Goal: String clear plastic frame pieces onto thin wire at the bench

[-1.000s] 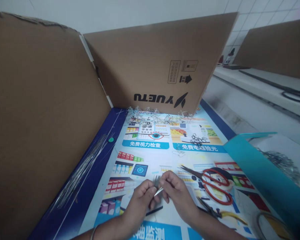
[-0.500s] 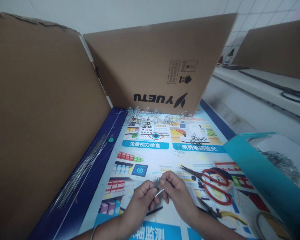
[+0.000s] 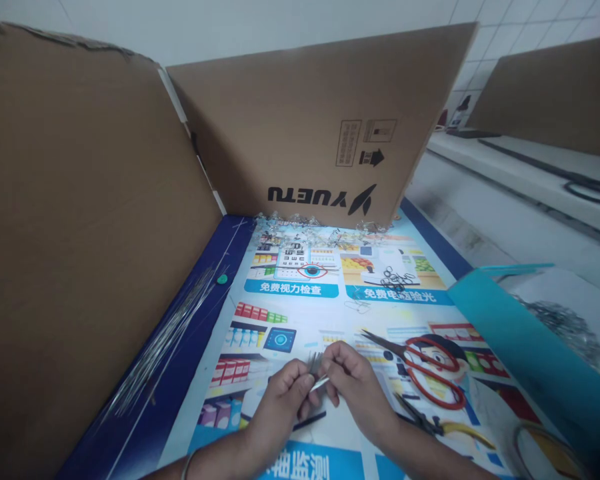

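Observation:
My left hand [image 3: 286,395] and my right hand [image 3: 353,383] meet low in the centre, thumbs and fingers pinched close together. Between them is a small bundle of thin silvery pieces [image 3: 320,383], fanned out at the top like prongs; their exact shape is too small to tell. My left fingers grip its lower left side, and my right fingertips close on its right side. To the right of my hands lie red-handled scissors [image 3: 433,372] with dark blades, and below them yellow-handled pliers [image 3: 443,428].
Long silvery wires [image 3: 165,340] lie at the left beside a green round piece [image 3: 222,279]. Clear wire pieces [image 3: 300,229] line the upright cardboard [image 3: 300,133]. Dark rings [image 3: 397,279] lie in front. A teal box [image 3: 520,333] holding metal pieces and a wire coil [image 3: 545,450] are at right.

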`<state>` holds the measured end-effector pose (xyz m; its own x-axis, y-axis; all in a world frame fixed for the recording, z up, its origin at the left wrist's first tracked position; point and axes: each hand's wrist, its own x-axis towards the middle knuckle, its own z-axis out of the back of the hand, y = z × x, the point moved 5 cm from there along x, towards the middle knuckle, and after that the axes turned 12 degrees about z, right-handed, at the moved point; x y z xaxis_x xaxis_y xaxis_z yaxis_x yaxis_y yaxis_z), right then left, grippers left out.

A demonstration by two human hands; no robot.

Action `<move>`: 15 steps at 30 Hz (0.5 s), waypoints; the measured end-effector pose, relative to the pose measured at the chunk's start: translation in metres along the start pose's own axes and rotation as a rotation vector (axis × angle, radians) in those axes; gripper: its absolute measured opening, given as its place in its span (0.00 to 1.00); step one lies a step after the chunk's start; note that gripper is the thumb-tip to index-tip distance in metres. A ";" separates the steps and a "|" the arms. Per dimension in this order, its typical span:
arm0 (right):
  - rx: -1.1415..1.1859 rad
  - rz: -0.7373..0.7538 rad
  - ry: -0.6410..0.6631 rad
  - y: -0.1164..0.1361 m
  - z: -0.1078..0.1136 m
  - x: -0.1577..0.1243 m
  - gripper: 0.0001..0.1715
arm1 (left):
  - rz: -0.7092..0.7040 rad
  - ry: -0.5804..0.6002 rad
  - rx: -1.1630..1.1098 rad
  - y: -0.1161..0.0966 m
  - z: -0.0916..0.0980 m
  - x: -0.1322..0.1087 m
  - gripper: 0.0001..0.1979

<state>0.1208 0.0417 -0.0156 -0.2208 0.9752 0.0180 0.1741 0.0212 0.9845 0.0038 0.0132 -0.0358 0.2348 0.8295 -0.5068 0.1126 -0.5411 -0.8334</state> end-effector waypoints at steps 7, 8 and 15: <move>0.003 -0.001 -0.001 -0.004 0.002 0.000 0.10 | -0.005 0.014 -0.018 0.001 -0.001 -0.001 0.15; 0.013 0.000 -0.002 -0.004 0.002 -0.001 0.10 | -0.006 0.016 -0.025 0.001 -0.001 -0.001 0.15; 0.047 0.000 -0.016 -0.002 0.001 -0.001 0.13 | -0.018 0.015 0.009 -0.001 -0.001 -0.001 0.14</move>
<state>0.1218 0.0414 -0.0178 -0.2051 0.9786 0.0150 0.2193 0.0310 0.9752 0.0045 0.0129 -0.0347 0.2477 0.8367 -0.4885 0.1081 -0.5249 -0.8443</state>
